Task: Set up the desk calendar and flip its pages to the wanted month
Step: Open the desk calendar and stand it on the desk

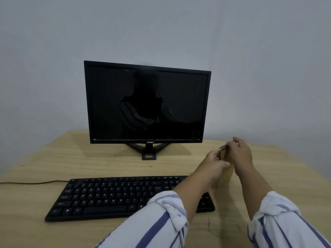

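Nearest me, at 5 and 6 o'clock, I see both forearms in rolled-up white sleeves with blue stripes (161, 222), reaching forward over the wooden desk (35, 158). The left arm crosses the right end of a black keyboard (111, 196), which lies at about 7 o'clock with its cable trailing off toward 9.

Farther out, at roughly 2 o'clock from the keyboard, I have both hands together just above the desk. My left hand (214, 162) is closed, fingertips pinched on the lower left edge of the desk calendar (223, 147). My right hand (240, 154) is curled over the calendar's upper right end, gripping it from above. The calendar is small and mostly hidden between the hands; I can make out only its spiral binding, tilted up toward the right, and I cannot tell which page is showing or whether it touches the desk.

Beyond, at 12 o'clock, a black monitor (146, 102) stands on its stand, screen dark, against a plain grey wall (161, 27).
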### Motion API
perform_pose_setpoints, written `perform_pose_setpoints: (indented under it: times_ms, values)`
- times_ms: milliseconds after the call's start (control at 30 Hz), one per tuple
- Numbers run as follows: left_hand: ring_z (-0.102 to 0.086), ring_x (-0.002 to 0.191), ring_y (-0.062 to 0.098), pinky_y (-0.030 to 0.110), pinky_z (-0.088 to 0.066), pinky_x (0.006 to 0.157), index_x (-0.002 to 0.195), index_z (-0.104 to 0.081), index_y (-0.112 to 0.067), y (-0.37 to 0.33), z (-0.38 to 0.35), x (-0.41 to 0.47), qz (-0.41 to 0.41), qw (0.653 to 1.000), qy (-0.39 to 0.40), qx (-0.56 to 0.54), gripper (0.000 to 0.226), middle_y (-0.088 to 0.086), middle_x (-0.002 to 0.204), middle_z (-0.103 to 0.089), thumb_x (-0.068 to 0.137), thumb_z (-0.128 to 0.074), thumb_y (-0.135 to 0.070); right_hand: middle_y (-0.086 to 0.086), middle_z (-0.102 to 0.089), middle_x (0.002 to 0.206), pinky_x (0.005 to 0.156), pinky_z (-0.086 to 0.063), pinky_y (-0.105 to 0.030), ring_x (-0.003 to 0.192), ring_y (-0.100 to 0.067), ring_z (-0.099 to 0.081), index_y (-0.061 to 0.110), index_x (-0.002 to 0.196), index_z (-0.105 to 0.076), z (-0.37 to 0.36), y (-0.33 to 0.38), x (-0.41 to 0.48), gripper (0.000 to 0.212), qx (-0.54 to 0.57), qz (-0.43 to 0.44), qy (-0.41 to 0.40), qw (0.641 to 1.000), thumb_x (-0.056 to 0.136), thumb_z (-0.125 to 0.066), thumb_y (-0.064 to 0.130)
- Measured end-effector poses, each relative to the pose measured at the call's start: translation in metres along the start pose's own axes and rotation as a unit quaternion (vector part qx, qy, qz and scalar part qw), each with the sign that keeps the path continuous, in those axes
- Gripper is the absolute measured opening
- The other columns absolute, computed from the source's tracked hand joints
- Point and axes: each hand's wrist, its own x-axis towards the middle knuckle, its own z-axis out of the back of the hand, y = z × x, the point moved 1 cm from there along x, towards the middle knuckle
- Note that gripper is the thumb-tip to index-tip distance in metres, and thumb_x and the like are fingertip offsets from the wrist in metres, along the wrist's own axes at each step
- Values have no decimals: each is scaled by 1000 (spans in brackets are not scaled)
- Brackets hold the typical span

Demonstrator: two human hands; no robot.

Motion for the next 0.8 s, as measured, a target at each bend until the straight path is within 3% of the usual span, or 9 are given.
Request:
perform_pose_setpoints:
  times_ms: [67,167,267,400,533,700,800]
  values:
    - [-54,93,8,17,-42,62,140,-35,-22,-1,2,-4,-3,1000,-3,-18,53,-1,133,-55,90,-50,-13,-16,-51,131,100,-42,-40,109,-27,-53,24,125,-57,4,0,-5,43,-18,0,-17,1000,82,-53,29]
    - [-51,104,15,23,-39,68,142,-34,-23,-1,8,-9,-4,1000,-8,-18,55,1,136,-52,89,-51,-16,-15,-52,127,95,-44,-39,104,-28,-56,26,121,-60,12,1,-13,41,-39,1,-38,998,80,-54,30]
    - [-53,98,14,26,-40,67,143,-32,-25,-3,11,-14,0,1000,-8,-15,59,1,139,-49,88,-53,-19,-15,-51,124,90,-44,-36,100,-30,-56,29,116,-62,22,2,-23,37,-66,-1,-55,996,80,-55,31]
    - [-50,107,22,30,-39,74,145,-30,-26,-6,13,-19,1,1000,-10,-7,63,4,143,-46,87,-54,-17,-15,-52,124,91,-47,-39,94,-30,-58,27,114,-64,34,0,-37,35,-94,-2,-61,994,80,-56,30]
    - [-49,95,14,28,-38,66,146,-29,-24,-8,12,-27,-9,1000,0,1,64,4,146,-41,88,-52,-13,-15,-44,123,82,-42,-31,80,-25,-50,28,115,-62,44,-1,-52,34,-118,3,-67,991,81,-55,29]
    - [-43,127,26,36,-41,87,147,-28,-27,-2,12,-30,-12,999,-5,34,64,4,152,-34,88,-50,-13,-16,-42,123,84,-42,-32,83,-27,-50,29,116,-61,50,0,-65,35,-141,6,-69,988,82,-55,31]
    - [-53,111,18,30,-44,77,146,-30,-24,1,12,-32,-11,999,2,31,63,2,145,-43,88,-49,-9,-17,-43,123,93,-44,-37,98,-34,-57,28,117,-61,51,1,-69,35,-145,2,-73,987,83,-55,30]
